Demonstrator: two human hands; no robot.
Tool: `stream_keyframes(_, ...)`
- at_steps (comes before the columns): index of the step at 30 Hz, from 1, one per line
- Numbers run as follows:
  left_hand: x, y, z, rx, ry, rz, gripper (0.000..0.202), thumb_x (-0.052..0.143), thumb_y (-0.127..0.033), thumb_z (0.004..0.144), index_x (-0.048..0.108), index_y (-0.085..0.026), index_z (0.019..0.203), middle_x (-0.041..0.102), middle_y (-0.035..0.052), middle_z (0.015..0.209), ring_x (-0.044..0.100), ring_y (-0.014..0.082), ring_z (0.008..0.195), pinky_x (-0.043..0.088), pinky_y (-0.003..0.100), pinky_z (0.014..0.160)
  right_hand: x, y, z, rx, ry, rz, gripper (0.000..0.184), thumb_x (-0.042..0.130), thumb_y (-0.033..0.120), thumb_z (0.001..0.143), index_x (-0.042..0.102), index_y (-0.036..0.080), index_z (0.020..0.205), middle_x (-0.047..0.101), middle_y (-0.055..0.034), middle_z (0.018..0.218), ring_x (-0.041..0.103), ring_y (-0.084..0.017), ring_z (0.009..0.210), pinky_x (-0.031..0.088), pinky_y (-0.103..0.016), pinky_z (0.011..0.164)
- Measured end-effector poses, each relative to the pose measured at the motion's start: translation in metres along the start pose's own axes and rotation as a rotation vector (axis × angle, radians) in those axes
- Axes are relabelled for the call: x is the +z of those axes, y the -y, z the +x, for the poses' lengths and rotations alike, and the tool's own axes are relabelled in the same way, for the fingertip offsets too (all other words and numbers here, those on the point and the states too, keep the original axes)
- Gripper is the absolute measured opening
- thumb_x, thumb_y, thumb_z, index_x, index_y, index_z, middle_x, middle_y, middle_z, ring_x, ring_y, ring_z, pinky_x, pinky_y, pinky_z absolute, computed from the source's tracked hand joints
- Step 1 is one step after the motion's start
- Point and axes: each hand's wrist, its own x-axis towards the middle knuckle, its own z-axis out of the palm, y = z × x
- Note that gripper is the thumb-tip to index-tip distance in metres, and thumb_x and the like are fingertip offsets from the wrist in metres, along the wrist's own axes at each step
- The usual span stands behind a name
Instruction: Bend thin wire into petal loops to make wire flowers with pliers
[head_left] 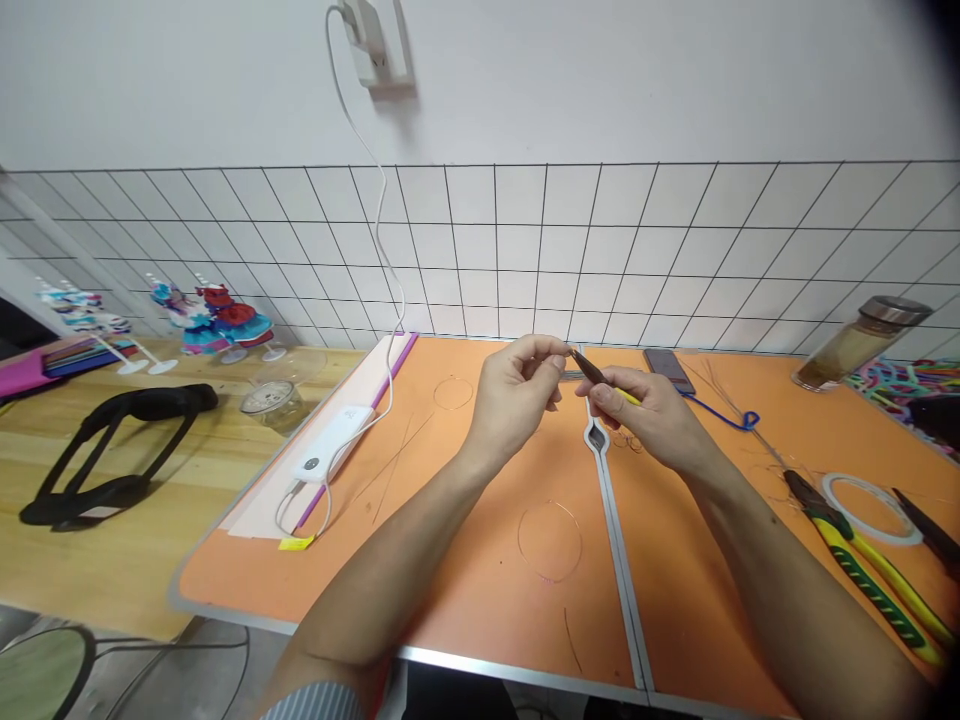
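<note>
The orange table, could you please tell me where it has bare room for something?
One bare patch lies between the grey seam and the right forearm, at the front. A smaller one lies between the yellow tag and the left forearm. Right of the right forearm is crowded, with pliers and a white ring.

A grey, pale-striped sleeve (pixel 316 703) leaves the left forearm (pixel 397 555) bare.

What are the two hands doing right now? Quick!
Left hand: closed in a pinch at the tip of the dark-tipped tool; anything held is too small to tell.
Right hand: closed, holding the dark-tipped tool.
</note>
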Motion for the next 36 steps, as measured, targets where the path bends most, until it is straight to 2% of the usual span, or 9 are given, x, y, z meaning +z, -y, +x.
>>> stream_keyframes(8, -0.001, -0.003, 0.001, -0.048, 0.043, -0.011, 0.004, 0.075, -0.021, 0.091, 0.079, -0.022, 0.093, 0.065, -0.0022, 0.063, 0.061, 0.0115, 0.057, 0.053, 0.023, 0.053, -0.002, -0.002, 0.000, -0.021, 0.000, -0.052, 0.048, 0.069, 0.070, 0.107, 0.083, 0.024, 0.106, 0.059, 0.0002, 0.079, 0.050, -0.015, 0.069, 0.038, -0.030, 0.062)
stream_keyframes(15, -0.005, -0.007, 0.002, -0.094, 0.070, 0.017, 0.007, 0.076, -0.025, 0.091, 0.078, -0.019, 0.094, 0.063, -0.0030, 0.059, 0.060, 0.0113, 0.055, 0.052, 0.023, 0.053, -0.003, -0.004, 0.001, -0.042, -0.003, -0.062, 0.048, 0.070, 0.068, 0.107, 0.084, 0.022, 0.107, 0.061, -0.0011, 0.081, 0.051, -0.015, 0.071, 0.039, -0.029, 0.061)
stream_keyframes(23, -0.008, -0.009, 0.002, -0.125, 0.100, 0.055, 0.008, 0.076, -0.026, 0.089, 0.077, -0.020, 0.094, 0.062, -0.0031, 0.059, 0.057, 0.0111, 0.052, 0.048, 0.023, 0.050, 0.000, 0.000, 0.001, -0.059, -0.030, -0.080, 0.047, 0.071, 0.067, 0.106, 0.081, 0.022, 0.100, 0.056, -0.0006, 0.079, 0.052, -0.015, 0.071, 0.041, -0.028, 0.060)
stream_keyframes(27, -0.007, -0.006, 0.002, -0.096, 0.087, 0.074, 0.009, 0.076, -0.027, 0.088, 0.078, -0.020, 0.093, 0.059, -0.0039, 0.058, 0.055, 0.0106, 0.052, 0.046, 0.023, 0.050, 0.001, -0.001, -0.001, -0.057, -0.039, -0.061, 0.049, 0.072, 0.068, 0.105, 0.080, 0.021, 0.097, 0.056, -0.0013, 0.080, 0.053, -0.015, 0.071, 0.042, -0.027, 0.057)
stream_keyframes(32, -0.005, -0.001, 0.004, -0.002, 0.050, 0.087, 0.008, 0.076, -0.026, 0.090, 0.080, -0.020, 0.094, 0.067, -0.0015, 0.070, 0.056, 0.0099, 0.056, 0.048, 0.024, 0.054, 0.001, -0.004, 0.000, -0.027, 0.037, 0.060, 0.050, 0.074, 0.070, 0.104, 0.081, 0.020, 0.100, 0.053, 0.0018, 0.072, 0.047, -0.012, 0.062, 0.037, -0.028, 0.053)
stream_keyframes(34, -0.005, 0.001, 0.005, 0.043, 0.016, 0.083, 0.007, 0.076, -0.024, 0.089, 0.080, -0.020, 0.093, 0.067, -0.0014, 0.071, 0.056, 0.0098, 0.058, 0.048, 0.024, 0.055, 0.002, -0.004, -0.001, 0.004, 0.076, 0.078, 0.050, 0.074, 0.070, 0.104, 0.082, 0.021, 0.103, 0.055, 0.0018, 0.072, 0.050, -0.012, 0.062, 0.037, -0.028, 0.054)
stream_keyframes(36, -0.006, 0.002, 0.006, 0.026, 0.009, 0.047, 0.006, 0.078, -0.024, 0.088, 0.080, -0.020, 0.092, 0.067, -0.0018, 0.070, 0.056, 0.0093, 0.056, 0.047, 0.024, 0.054, 0.004, -0.002, -0.002, 0.014, 0.082, 0.034, 0.049, 0.073, 0.069, 0.105, 0.082, 0.021, 0.104, 0.061, 0.0001, 0.077, 0.056, -0.014, 0.068, 0.042, -0.029, 0.060)
